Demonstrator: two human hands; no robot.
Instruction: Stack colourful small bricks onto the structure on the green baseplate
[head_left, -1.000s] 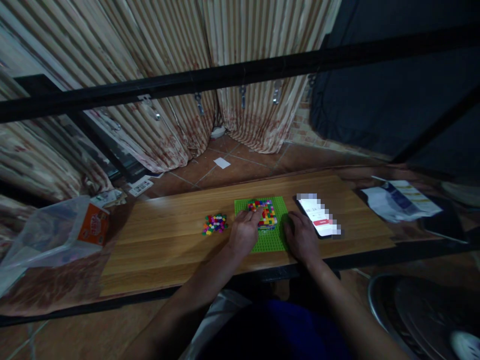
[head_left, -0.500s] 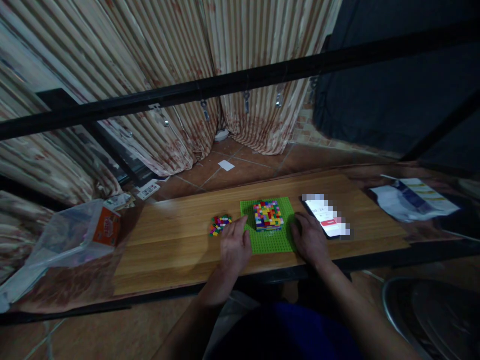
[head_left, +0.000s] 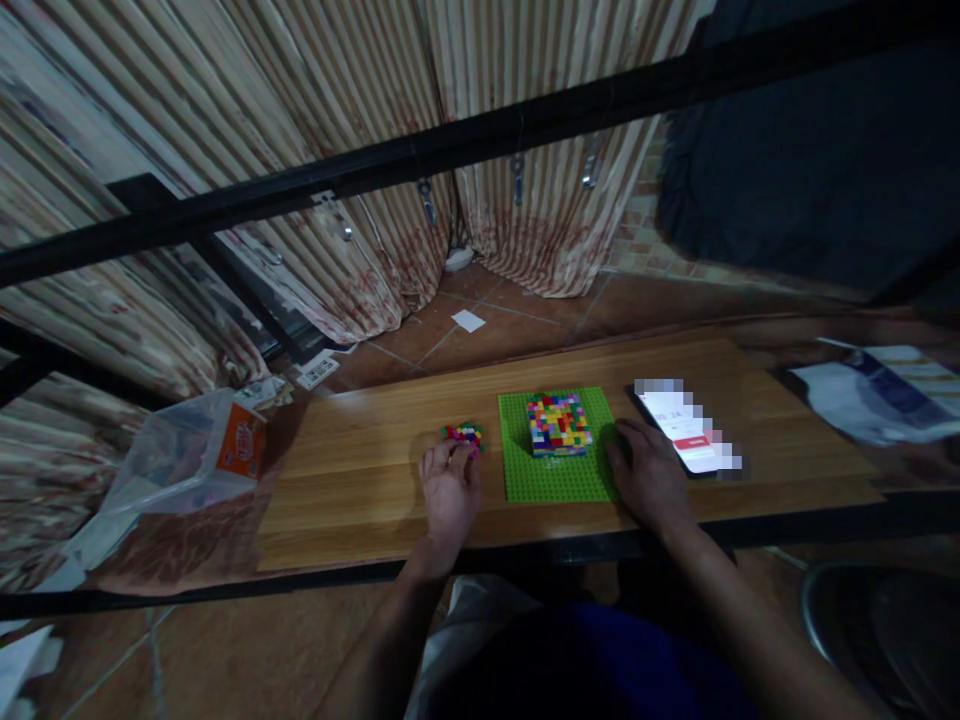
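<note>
From the head view, the left hand's (head_left: 450, 492) fingers are bunched at the near edge of the loose bricks (head_left: 466, 432), which lie just past them toward one o'clock; I cannot tell whether they pinch one. The brick block (head_left: 559, 425) sits on the green plate (head_left: 555, 486) at their two o'clock. The right hand's (head_left: 651, 478) fingers curl by the plate's edge, block at ten o'clock, phone (head_left: 703, 462) at two.

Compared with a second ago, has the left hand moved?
Yes: the left hand moved leftward relative to the green baseplate, from the block stack to the loose brick pile.
</note>
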